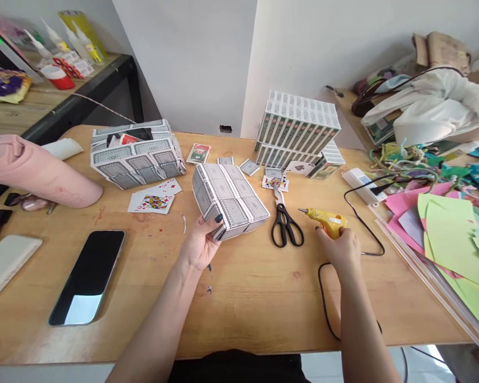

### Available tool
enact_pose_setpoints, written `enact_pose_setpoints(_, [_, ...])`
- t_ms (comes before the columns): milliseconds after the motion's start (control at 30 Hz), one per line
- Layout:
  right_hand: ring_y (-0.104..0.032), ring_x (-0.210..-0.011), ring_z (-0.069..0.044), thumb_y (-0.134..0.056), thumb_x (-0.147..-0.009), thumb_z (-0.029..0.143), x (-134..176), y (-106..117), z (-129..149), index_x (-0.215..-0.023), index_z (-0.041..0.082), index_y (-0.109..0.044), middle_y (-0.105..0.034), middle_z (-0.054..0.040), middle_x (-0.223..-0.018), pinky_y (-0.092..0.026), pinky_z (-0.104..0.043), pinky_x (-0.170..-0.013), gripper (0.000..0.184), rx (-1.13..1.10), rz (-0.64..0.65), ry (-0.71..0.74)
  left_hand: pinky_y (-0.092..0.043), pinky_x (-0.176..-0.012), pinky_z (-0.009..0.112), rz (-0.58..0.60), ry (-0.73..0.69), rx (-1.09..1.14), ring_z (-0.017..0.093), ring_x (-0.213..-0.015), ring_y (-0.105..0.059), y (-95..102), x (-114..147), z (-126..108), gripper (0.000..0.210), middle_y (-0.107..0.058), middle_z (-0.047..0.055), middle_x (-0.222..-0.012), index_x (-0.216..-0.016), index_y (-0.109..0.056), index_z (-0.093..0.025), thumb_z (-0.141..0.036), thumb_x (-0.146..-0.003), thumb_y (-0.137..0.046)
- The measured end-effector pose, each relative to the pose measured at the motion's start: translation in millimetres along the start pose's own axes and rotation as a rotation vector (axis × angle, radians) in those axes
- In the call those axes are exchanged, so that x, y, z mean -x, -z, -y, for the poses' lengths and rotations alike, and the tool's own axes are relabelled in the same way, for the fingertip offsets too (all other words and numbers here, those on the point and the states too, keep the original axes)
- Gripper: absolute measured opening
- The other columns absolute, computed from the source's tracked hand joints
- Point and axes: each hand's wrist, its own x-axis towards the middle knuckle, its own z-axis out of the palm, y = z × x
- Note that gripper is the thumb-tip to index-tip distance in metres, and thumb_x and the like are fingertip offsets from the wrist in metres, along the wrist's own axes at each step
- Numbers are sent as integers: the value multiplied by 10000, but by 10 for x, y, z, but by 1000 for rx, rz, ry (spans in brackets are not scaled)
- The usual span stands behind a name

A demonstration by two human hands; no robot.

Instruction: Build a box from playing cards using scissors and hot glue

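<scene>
My left hand (203, 242) grips the near left corner of a box made of playing cards (231, 199), thumb on top, tilting it above the table. On the right, my right hand (340, 247) is closed round the handle of a yellow hot glue gun (325, 221), its nozzle pointing left. Between the two lie black-handled scissors (285, 223), blades away from me over a few cards (275, 181). A larger open card-covered box (138, 154) stands at the back left with dark and red things inside. Loose playing cards (154, 202) lie in front of it.
Stacked card decks (297, 127) stand at the back. The gun's black cord (323, 287) loops near my right arm, by a white power strip (363, 186). A phone (90, 276) and pink roll (43, 170) lie left; coloured paper (455, 234) lies right.
</scene>
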Motion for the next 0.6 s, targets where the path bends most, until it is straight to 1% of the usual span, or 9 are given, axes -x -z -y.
enact_pose_setpoints(100, [-452, -1135, -369, -573, -622, 546, -21, -68, -39, -952, 159, -477, -534, -212, -1095, -364, -484, -958, 518, 2, -21, -10, -585, -717, 215, -43, 24, 6, 143, -726, -709, 0, -3, 23, 296, -735, 16, -738, -846, -663, -141, 50, -621, -643])
enact_pose_setpoints(200, [-411, -1177, -373, -590, -618, 556, -27, -96, -53, -961, 170, -477, -508, -205, -1121, -344, -498, -972, 529, 0, -28, -19, -581, -676, 205, -62, 42, 4, 139, -708, -704, 2, -3, 59, 315, -734, 9, -722, -832, -673, -154, 54, -597, -648])
enact_pose_setpoints(300, [-366, -1208, -397, -626, -593, 587, 1, -77, -17, -1060, 161, -475, -453, -221, -1198, -321, -550, -966, 649, 44, -74, -28, -572, -654, 191, -76, 43, -8, 128, -683, -697, -2, -3, 91, 300, -729, -4, -700, -804, -675, -160, 41, -580, -674])
enact_pose_setpoints(367, [-346, -1222, -404, -654, -583, 586, 64, -34, 66, -1158, 155, -453, -431, -226, -1240, -304, -573, -967, 746, 33, -132, 36, -562, -628, 177, -86, 36, -22, 118, -651, -690, -8, -3, 103, 247, -733, 4, -712, -760, -675, -150, 17, -580, -694])
enact_pose_setpoints(433, [-386, -1206, -380, -657, -622, 537, 187, 22, 213, -1181, 144, -476, -482, -211, -1214, -320, -549, -973, 707, -74, -173, 185, -553, -602, 177, -93, 35, -42, 117, -626, -682, -14, -4, 107, 198, -734, 14, -717, -727, -679, -139, -6, -582, -709])
enact_pose_setpoints(467, [-448, -1162, -348, -638, -664, 504, 276, 51, 307, -1128, 145, -529, -529, -193, -1172, -354, -511, -965, 596, -164, -152, 284, -549, -585, 180, -98, 35, -53, 118, -614, -678, -16, -5, 107, 183, -733, 15, -711, -716, -682, -137, -15, -582, -713])
enact_pose_setpoints(500, [-524, -1083, -308, -600, -720, 478, 380, 77, 412, -1055, 161, -579, -593, -159, -1100, -388, -483, -947, 461, -266, -74, 376, -543, -569, 184, -105, 35, -62, 118, -601, -673, -16, -7, 107, 173, -730, 14, -700, -710, -684, -136, -22, -583, -716])
enact_pose_setpoints(533, [-570, -1034, -272, -563, -773, 455, 497, 98, 523, -1012, 176, -610, -637, -130, -1056, -409, -456, -943, 370, -366, 49, 468, -539, -556, 187, -114, 33, -69, 118, -592, -668, -16, -8, 107, 167, -727, 11, -691, -707, -686, -137, -29, -584, -719])
enact_pose_setpoints(600, [-613, -1002, -235, -525, -834, 416, 747, 117, 742, -1005, 176, -638, -678, -117, -1029, -445, -420, -934, 316, -535, 243, 565, -533, -540, 188, -127, 23, -74, 116, -581, -663, -14, -10, 111, 161, -724, 7, -684, -711, -689, -137, -45, -585, -729])
